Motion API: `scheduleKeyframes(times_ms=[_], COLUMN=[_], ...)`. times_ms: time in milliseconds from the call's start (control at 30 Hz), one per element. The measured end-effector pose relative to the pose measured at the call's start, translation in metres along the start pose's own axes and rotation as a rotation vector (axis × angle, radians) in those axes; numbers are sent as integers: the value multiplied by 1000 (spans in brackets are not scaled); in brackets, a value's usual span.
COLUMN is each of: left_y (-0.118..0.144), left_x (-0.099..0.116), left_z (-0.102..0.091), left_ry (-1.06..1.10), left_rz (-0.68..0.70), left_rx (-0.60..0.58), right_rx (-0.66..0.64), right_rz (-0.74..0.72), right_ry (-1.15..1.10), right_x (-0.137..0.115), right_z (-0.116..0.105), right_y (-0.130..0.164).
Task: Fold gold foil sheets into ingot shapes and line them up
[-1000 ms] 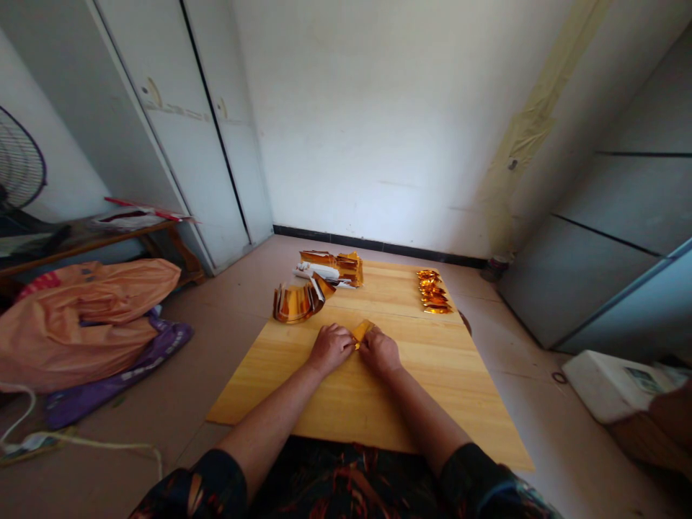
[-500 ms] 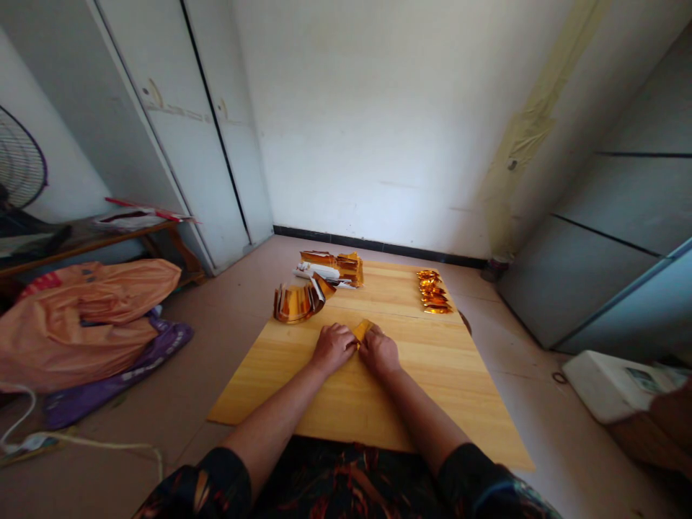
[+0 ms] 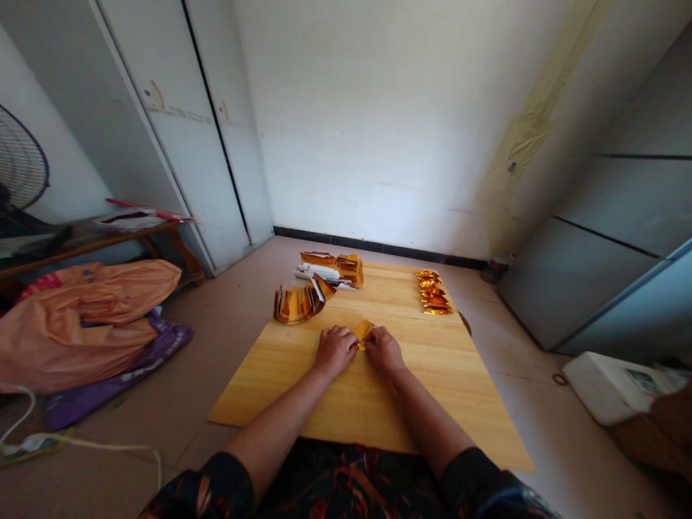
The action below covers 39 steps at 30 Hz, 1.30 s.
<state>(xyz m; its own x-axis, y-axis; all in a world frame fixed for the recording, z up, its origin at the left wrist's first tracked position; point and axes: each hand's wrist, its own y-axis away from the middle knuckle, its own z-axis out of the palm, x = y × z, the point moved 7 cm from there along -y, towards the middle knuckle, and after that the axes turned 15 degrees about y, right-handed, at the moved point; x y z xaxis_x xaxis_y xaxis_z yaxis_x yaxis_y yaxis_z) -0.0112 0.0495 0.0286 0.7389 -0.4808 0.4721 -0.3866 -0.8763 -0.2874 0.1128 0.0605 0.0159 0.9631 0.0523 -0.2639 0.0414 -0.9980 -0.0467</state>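
Both hands, left (image 3: 335,349) and right (image 3: 385,349), pinched close together on thin, light, crease-prone gold paper (image 3: 362,329), best gripped at edges.

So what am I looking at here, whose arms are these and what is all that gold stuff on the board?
The picture comes from a camera worn on a person's head, looking down at their own arms. The left hand and right hand together pinch a small gold paper piece on a wooden board. Further back on the board lie a curved fan of gold sheets, a stack of gold paper and a row of folded gold pieces.
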Motion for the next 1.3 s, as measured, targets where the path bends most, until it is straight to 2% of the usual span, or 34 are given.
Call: scheduleKeyframes(times_ms=[200, 333, 433, 533, 700, 1000, 1300], left_y=[1, 0, -3, -7, -9, 8, 10], left_x=[1, -3, -6, -7, -5, -5, 3], left_z=[1, -4, -9, -9, 0, 1, -6], left_ry=[9, 13, 17, -31, -96, -83, -94], left_rz=[26, 88, 185, 236, 200, 194, 170], left_rx=[3, -10, -32, -72, -132, -73, -50], right_rx=[1, 105, 48, 7, -2, 76, 98], right_rz=[-33, -245, -398, -472, -506, -490, -476], right_ry=[69, 154, 243, 231, 161, 103, 108], right_x=[-3, -4, -5, -6, -5, 2, -2], right_z=[-3, -19, -20, -18, -15, -10, -6], right_y=[3, 4, 7, 11, 19, 24, 19])
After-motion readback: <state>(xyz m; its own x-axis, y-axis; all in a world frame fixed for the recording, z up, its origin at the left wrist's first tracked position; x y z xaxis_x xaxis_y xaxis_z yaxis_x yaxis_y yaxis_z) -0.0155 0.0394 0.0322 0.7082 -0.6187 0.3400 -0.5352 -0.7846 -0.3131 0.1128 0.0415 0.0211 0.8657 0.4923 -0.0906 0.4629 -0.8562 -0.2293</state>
